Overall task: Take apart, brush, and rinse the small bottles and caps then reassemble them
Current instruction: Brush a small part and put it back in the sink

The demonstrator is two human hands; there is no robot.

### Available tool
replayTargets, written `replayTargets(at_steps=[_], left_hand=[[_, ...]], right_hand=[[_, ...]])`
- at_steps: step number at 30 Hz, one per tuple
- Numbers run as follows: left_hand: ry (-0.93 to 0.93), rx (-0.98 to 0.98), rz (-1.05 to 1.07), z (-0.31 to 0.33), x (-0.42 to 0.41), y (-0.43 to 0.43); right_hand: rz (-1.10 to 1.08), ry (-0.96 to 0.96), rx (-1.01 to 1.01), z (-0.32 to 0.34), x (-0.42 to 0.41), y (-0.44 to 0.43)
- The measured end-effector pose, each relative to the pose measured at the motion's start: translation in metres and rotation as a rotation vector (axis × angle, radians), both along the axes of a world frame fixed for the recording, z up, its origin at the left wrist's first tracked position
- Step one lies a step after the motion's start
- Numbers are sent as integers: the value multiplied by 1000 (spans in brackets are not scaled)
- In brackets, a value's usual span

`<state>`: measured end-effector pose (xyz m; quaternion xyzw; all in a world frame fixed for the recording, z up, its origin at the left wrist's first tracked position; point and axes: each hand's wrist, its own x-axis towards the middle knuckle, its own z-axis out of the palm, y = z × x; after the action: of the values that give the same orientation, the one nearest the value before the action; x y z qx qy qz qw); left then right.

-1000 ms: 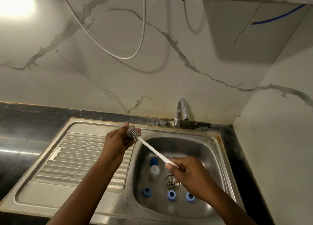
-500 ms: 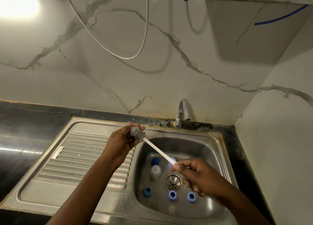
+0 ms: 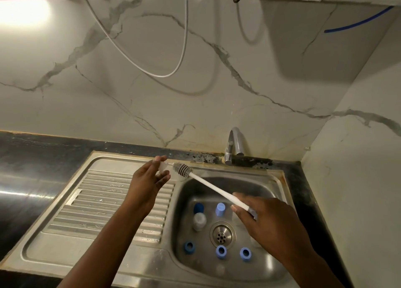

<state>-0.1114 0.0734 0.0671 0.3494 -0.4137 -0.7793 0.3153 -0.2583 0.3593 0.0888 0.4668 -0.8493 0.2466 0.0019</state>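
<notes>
Over the steel sink (image 3: 238, 184), the left hand (image 3: 147, 180) pinched a small clear bottle (image 3: 162, 167); the right hand (image 3: 268, 222) gripped a white brush (image 3: 208, 185), bristles just beside the bottle's mouth.

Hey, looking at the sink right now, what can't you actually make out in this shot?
Head view only:
1. The small clear bottle: fingers of the left hand cover much of it, so its inside cannot be judged.
2. The end of the brush handle: hidden in the right hand.
3. A pale shape at the front of the sink: too blurred to name.
</notes>
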Motion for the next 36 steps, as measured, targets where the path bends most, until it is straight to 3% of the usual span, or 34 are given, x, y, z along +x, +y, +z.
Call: replayTargets(at_steps=[3,6,13,23,32,36], left_hand=[[45,-44,-48,5,3,2],[48,-57,-37,9,2,5],[136,35,-125,14,0,10],[68,-156,-194,16,-10,33],[134,2,-77,18,-10,19],[53,-126,-118,14,-9,22]], right_hand=[[-12,-69,-80,1,2,-3],[-26,-276,-156,0,5,-8],[6,-456,-160,-4,20,-14],[-57,-456,-143,-15,35,-31],[-38,-434,-137,-9,34,-24],[-62,-486,-170,-15,42,-20]])
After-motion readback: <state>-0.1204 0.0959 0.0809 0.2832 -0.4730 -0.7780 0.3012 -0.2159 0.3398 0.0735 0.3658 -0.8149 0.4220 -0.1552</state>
